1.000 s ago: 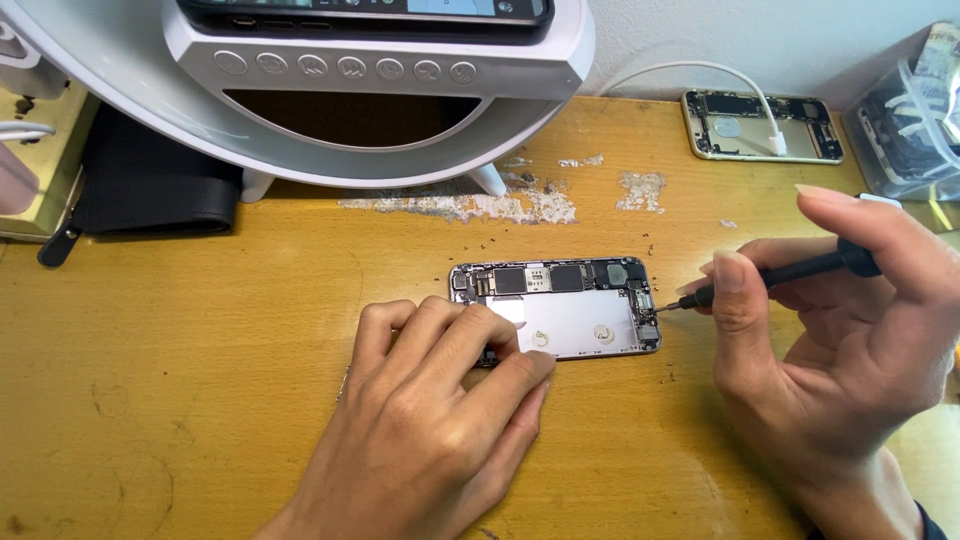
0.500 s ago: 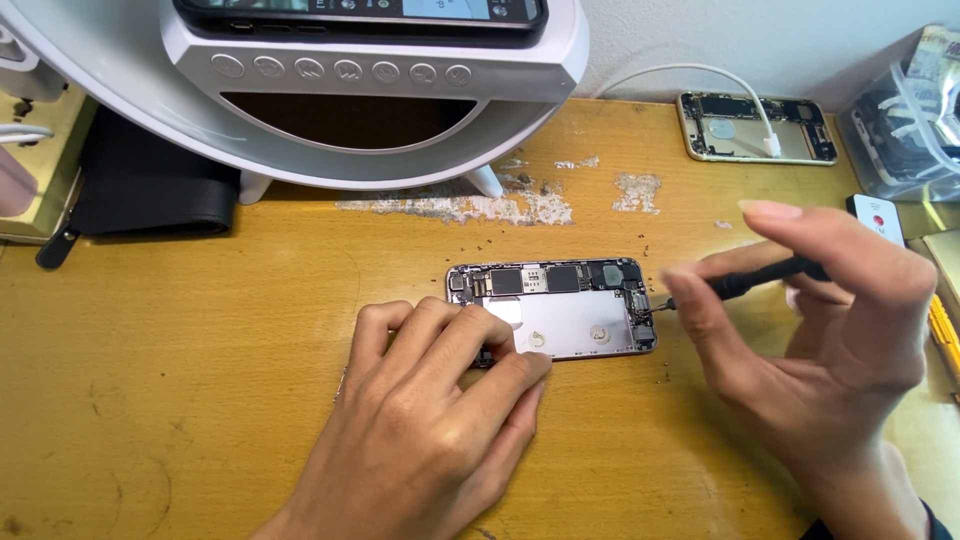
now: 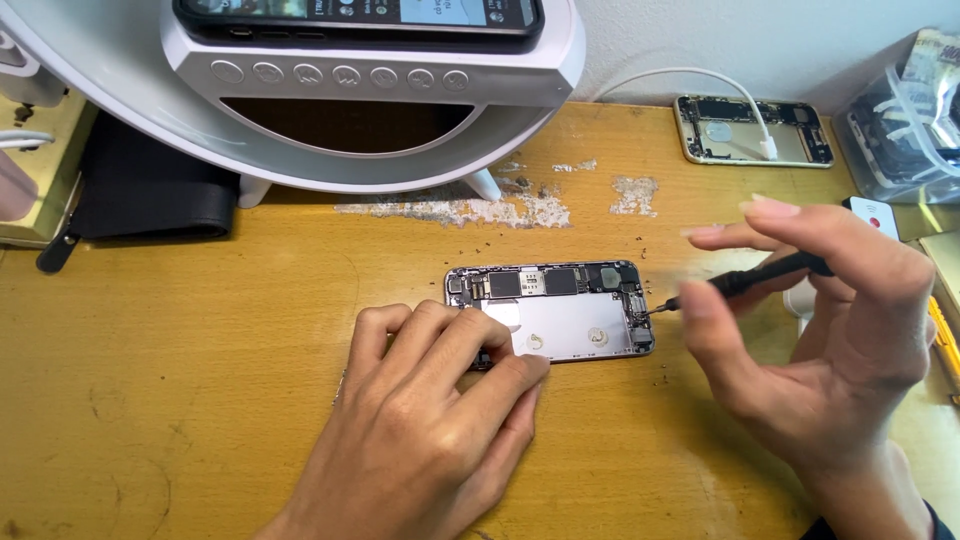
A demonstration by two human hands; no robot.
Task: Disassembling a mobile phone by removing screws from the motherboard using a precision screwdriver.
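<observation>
A: What are the fingers doing?

B: The right hand pinches a thin black screwdriver between thumb and fingertips, the other fingers fanned loosely above it. Its tip touches the right end of the opened phone. The left hand lies flat, fingers close together and bent, pressing down on the phone's left lower corner; it grips nothing.

A: And the phone itself?

B: It lies face-open near the middle of the wooden table, long side across, dark circuit parts along its top edge and a pale metal plate below them.

A: Any containers around?

B: A clear plastic box stands at the far right corner; dark parts fill it, though I cannot tell what they are. Just left of it lies a second opened phone shell with a white cable plugged into it.

A: Further back?

B: A white ring-shaped stand carries a dark phone on top. A black pouch sits at its left.
</observation>
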